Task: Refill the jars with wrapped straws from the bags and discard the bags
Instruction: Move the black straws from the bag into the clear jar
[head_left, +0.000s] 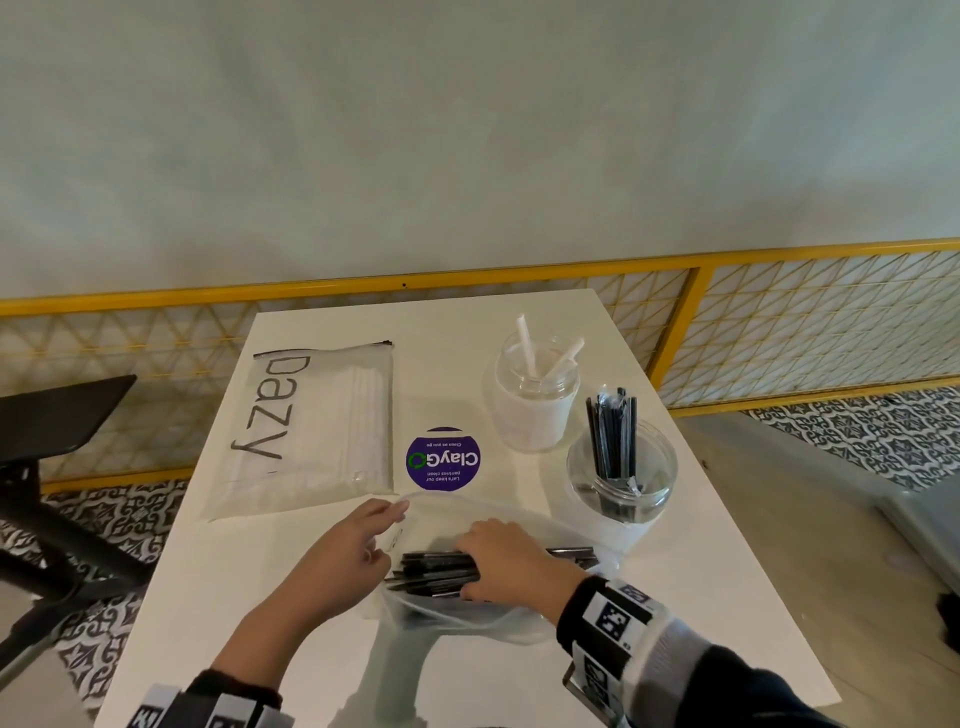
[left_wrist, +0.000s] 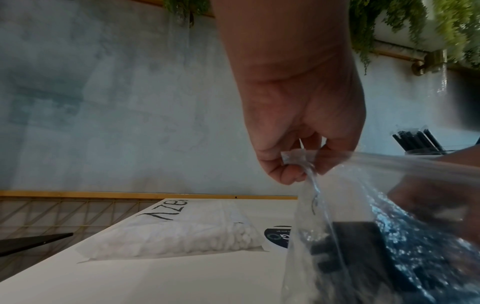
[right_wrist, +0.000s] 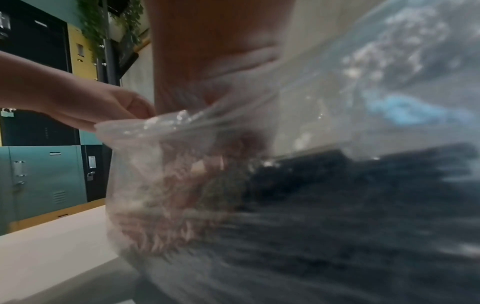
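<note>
Here the clear bag (head_left: 498, 525) lies on the tabletop (head_left: 675, 597), just nearer the person than the purple sticker (head_left: 443, 459), and its mouth is held open. The bag's rim is pinched between thumb and curled fingers of the left hand (head_left: 343, 558), as the left wrist view shows plainly. The right hand (head_left: 506, 558) has been put inside the bag and is wrapped over a bundle of black straws (head_left: 436, 569); its fingers seem curled round them, though through the plastic the grasp is blurred in the right wrist view.

The bundle's long axis is seen to run sideways, left to right across the person, with the hand crossing it near the middle. The jar (head_left: 621, 470) already holding upright black straws stands right of the sticker and beyond the right hand, on that hand's own side, so the right hand is judged the nearer one for the transfer. To enter the jar, the bundle will probably have to be lifted clear of the bag mouth and turned from flat to upright.

The white-straw jar (head_left: 537, 397) stands beyond and right of the sticker, and a sealed bag of white straws (head_left: 311, 431) lies left of it, untouched.
</note>
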